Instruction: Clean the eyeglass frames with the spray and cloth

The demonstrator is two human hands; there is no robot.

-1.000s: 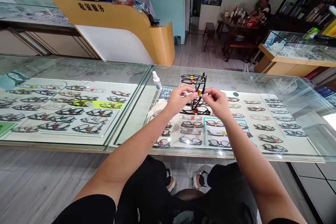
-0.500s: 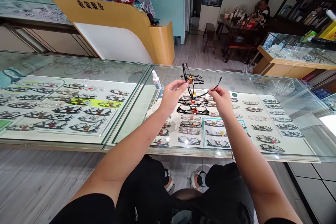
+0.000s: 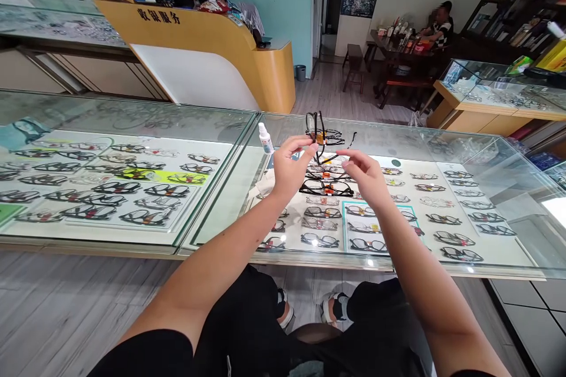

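My left hand pinches a pair of black-framed eyeglasses between thumb and fingertips, above the glass counter. The frame is held on edge, with an orange tag near its middle and one temple pointing right. My right hand is at that temple, its index finger stretched towards it and the thumb apart; whether the fingertip touches is unclear. Behind the held pair lies another dark pair, partly covered. Below the hands are black eyeglasses with an orange tag.
A glass display counter runs across in front of me, with rows of eyeglasses inside. A white spray bottle stands left of my hands, near a pale cloth. Beyond are a yellow cashier desk, a seated person and wooden benches.
My right hand has loosened from the temple tip, its fingers spreading and shifting slightly left. In my left hand the eyeglasses have turned, and their right-hand temple has swung inward.
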